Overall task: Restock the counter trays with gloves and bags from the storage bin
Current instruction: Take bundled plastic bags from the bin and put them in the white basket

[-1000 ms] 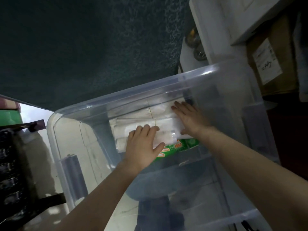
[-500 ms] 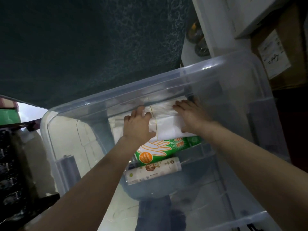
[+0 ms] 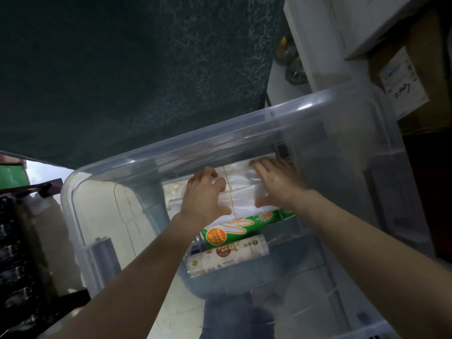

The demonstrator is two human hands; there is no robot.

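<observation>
Inside the clear storage bin [image 3: 269, 116], a banded white bag bundle [image 3: 242, 192] is lying atop a green glove pack [image 3: 244, 225], bag roll [image 3: 227, 256] alongside.

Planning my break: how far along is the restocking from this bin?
Done: nothing visible; no counter tray is in view. In hand: left hand and right hand grip the white bag bundle inside the storage bin. To do: the green glove pack and bag roll lie in the bin.
</observation>
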